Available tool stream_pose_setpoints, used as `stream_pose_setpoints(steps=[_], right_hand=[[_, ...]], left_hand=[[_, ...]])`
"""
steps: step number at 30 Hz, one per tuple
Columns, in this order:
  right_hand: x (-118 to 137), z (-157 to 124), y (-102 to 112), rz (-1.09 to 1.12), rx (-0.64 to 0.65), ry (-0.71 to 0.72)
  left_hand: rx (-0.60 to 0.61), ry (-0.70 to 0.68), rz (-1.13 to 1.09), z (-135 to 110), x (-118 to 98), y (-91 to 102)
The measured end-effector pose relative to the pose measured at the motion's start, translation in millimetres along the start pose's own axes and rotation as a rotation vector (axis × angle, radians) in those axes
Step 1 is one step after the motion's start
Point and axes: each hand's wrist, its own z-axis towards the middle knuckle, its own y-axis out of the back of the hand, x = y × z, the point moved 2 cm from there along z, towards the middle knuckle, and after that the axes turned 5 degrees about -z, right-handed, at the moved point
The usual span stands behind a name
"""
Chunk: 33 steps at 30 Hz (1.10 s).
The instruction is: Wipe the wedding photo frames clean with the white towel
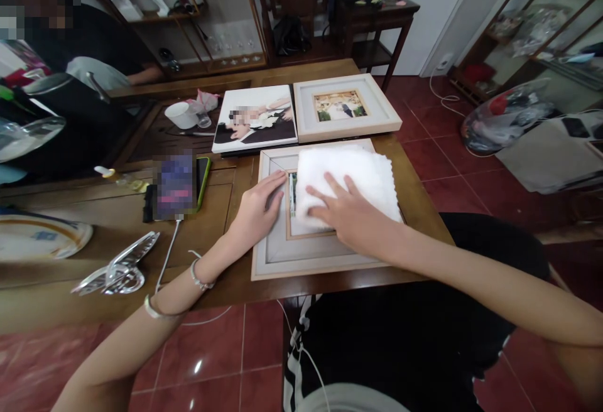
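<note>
A light wooden picture frame (273, 260) lies flat near the table's front edge. Over its right part is spread a white fluffy cloth (365, 173), which hides much of the photo inside. My right hand (353, 217) rests on the cloth with fingers spread, pressing it flat rather than gripping it. At the frame's left side lies my left hand (254, 208), its fingers stretched onto the inner border and thumb apart, holding nothing. Just behind are a second framed photo (343, 110) and a white-edged photo panel (259, 117), side by side.
To the left on the wooden table (221, 195) lie a phone (203, 179), a dropper bottle (125, 179) and a shiny metal object (120, 267). A white cup (181, 115) stands farther back. Across the table sits another person (103, 41). A clear bag (502, 120) is on the right.
</note>
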Motion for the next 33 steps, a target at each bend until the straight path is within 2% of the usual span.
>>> stream_pose_setpoints(steps=[3,6,8,12,14,17,22,24,26,28,30,33], right_hand=[[27,-32,7,0.097,0.095,0.138],[46,-59,11,0.180,0.057,0.232],[54,-69,9,0.223,0.041,0.242],[59,-75,-2,0.240,-0.001,0.172],[53,-72,-7,0.218,-0.042,0.138],[28,-58,-11,0.120,-0.082,0.059],[-26,-5,-3,-0.099,-0.240,-0.118],[-35,18,-2,-0.145,-0.227,-0.135],[-34,33,-4,-0.164,-0.154,-0.123],[-24,37,-6,-0.162,-0.105,-0.091],[-9,30,-6,-0.138,-0.092,-0.036],[15,5,-2,-0.053,-0.036,0.080]], left_hand=[[-0.004,-0.012,0.017,-1,-1,0.0],[-0.003,-0.012,0.024,-1,-1,0.2],[0.004,-0.008,0.022,0,0,0.2],[0.012,-0.016,0.018,1,1,0.4],[0.017,-0.021,0.018,1,2,0.7],[0.023,-0.017,0.023,1,2,1.2],[0.023,-0.026,0.020,1,0,1.6],[0.024,-0.027,0.017,1,0,1.7],[0.019,-0.016,0.016,1,-1,2.1],[0.015,-0.001,0.026,0,0,2.4],[0.019,0.006,0.045,-2,1,2.2],[0.027,0.002,0.056,-3,2,1.1]])
